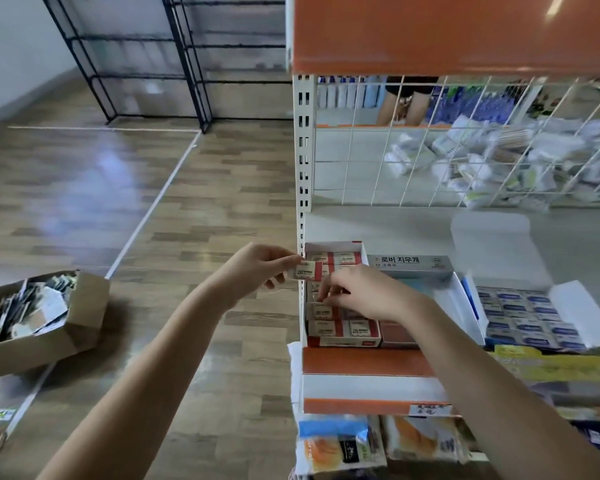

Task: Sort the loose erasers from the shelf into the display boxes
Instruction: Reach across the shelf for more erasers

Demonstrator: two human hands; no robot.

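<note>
My left hand pinches a white and red 2B eraser and holds it at the left rim of the red and white display box on the shelf. That box holds rows of the same erasers. My right hand reaches into the middle of the box, fingertips down on an eraser there; whether it grips it is hidden. To the right stands an open blue and white display box filled with blue erasers.
A closed eraser carton lies behind the boxes. A wire grid backs the shelf, with an orange shelf overhead. A cardboard box of packets sits on the wooden floor at left. Packaged goods hang below.
</note>
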